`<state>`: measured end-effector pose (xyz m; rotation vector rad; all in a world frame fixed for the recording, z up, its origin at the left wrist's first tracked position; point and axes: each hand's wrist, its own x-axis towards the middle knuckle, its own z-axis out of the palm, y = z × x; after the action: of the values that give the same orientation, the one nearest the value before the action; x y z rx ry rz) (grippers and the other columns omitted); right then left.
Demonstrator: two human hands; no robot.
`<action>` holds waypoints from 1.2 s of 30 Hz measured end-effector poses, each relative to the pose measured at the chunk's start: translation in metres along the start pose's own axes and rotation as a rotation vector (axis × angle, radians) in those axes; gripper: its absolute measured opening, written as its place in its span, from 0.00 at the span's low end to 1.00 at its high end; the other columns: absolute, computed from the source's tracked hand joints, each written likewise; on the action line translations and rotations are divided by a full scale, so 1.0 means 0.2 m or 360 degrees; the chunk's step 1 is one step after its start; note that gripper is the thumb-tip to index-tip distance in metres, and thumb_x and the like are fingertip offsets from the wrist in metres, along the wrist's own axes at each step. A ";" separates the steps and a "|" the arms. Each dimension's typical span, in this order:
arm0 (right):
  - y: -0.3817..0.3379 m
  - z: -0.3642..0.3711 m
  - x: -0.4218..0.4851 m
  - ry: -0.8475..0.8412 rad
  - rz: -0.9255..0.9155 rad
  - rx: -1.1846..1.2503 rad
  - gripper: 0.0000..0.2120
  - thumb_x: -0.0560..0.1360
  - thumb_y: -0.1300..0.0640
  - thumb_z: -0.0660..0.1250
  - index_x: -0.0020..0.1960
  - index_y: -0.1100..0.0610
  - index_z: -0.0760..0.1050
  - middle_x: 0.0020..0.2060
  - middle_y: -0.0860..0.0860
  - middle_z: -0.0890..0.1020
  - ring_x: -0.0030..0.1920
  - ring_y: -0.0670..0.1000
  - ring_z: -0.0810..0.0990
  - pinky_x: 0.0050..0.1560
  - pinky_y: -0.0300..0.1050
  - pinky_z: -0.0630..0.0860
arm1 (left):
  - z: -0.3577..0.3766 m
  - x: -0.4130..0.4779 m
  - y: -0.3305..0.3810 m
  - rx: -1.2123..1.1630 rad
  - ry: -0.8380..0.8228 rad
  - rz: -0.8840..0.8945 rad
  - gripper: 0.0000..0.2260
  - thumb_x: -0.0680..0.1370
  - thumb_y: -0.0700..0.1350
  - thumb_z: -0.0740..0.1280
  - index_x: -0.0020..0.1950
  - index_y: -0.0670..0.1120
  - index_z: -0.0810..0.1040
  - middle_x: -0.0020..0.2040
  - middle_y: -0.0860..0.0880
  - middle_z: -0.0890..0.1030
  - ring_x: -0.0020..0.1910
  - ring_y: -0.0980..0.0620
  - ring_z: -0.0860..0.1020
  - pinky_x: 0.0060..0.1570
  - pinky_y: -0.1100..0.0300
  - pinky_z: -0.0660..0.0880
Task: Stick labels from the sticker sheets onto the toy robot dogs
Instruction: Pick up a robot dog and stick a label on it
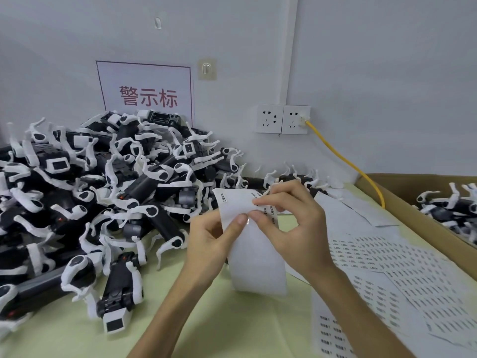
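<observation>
Step in hand, as judged: lifting one label off the sticker sheet (258, 262), ahead of any sticking. Left hand (209, 244) grip: thumb and fingers pinching the sheet's left edge, holding the curled sheet up above the surface (206, 329). Right hand (291, 215) grip: thumb and forefinger closed on the sheet's upper part, probably on a label corner; too small to confirm whether peeled free. Sheet mostly bare backing, with a few printed labels left near the top edge. Next move, as judged: peel slowly to avoid tearing the label or folding the adhesive onto itself, then free one hand, pick a dog and press the label flat on its body. Nearest candidate: toy robot dog (116, 293) lying on the surface left of the left hand, at the foot of the large pile of toy robot dogs (103, 189); legs tangled there, so expect snagging on pulling one out. Behind the hands: a row of dogs (273, 178), apart from the sheet. To the right: loose sticker sheets (400, 267) spread on the surface, a cardboard box (426, 223) with boxed dogs (449, 202) inside, a yellow cable (346, 161) running from the wall socket (295, 119) down to the box edge. Nothing between the hands and the nearest dog
</observation>
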<state>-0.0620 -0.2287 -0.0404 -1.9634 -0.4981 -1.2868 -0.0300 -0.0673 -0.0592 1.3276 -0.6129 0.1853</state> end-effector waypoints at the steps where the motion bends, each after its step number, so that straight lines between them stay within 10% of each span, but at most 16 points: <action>1: 0.00 0.00 0.00 0.0010 -0.0004 -0.0005 0.06 0.71 0.62 0.79 0.47 0.58 0.86 0.44 0.52 0.78 0.45 0.46 0.77 0.49 0.36 0.72 | 0.00 0.00 0.00 0.0020 -0.0004 0.0009 0.09 0.76 0.47 0.70 0.50 0.45 0.86 0.45 0.35 0.85 0.41 0.44 0.81 0.39 0.49 0.72; 21: 0.04 -0.03 0.02 0.0134 0.0349 0.0221 0.05 0.75 0.64 0.74 0.43 0.56 0.83 0.39 0.45 0.83 0.41 0.50 0.81 0.45 0.36 0.75 | 0.01 0.01 -0.04 0.0024 -0.0165 -0.0063 0.10 0.77 0.44 0.69 0.56 0.44 0.84 0.47 0.48 0.88 0.45 0.52 0.85 0.43 0.58 0.80; 27: 0.06 -0.05 0.04 0.0238 0.0618 0.0446 0.07 0.75 0.64 0.75 0.47 0.53 0.85 0.40 0.48 0.87 0.43 0.49 0.86 0.46 0.40 0.81 | 0.01 0.03 -0.11 0.0965 0.0205 0.0095 0.37 0.72 0.49 0.80 0.77 0.53 0.65 0.62 0.57 0.78 0.61 0.57 0.75 0.64 0.62 0.68; 31: 0.03 -0.04 0.05 0.0018 0.0629 0.0624 0.17 0.73 0.68 0.75 0.47 0.45 0.85 0.41 0.48 0.87 0.43 0.50 0.87 0.48 0.40 0.81 | -0.02 0.04 -0.10 0.0877 0.0295 0.0298 0.10 0.79 0.53 0.70 0.59 0.54 0.81 0.55 0.59 0.79 0.58 0.56 0.76 0.60 0.59 0.71; 36: 0.02 -0.01 0.03 -0.0207 0.0645 0.0655 0.19 0.71 0.66 0.75 0.53 0.43 0.84 0.41 0.48 0.86 0.42 0.50 0.86 0.49 0.39 0.79 | 0.00 0.03 -0.06 0.0538 0.0069 0.0220 0.06 0.79 0.49 0.70 0.51 0.52 0.86 0.48 0.56 0.84 0.52 0.51 0.81 0.54 0.66 0.71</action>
<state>-0.0582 -0.2331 -0.0368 -1.6923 -0.3665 -0.7400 -0.0190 -0.0711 -0.0661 1.6021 -0.6563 0.4454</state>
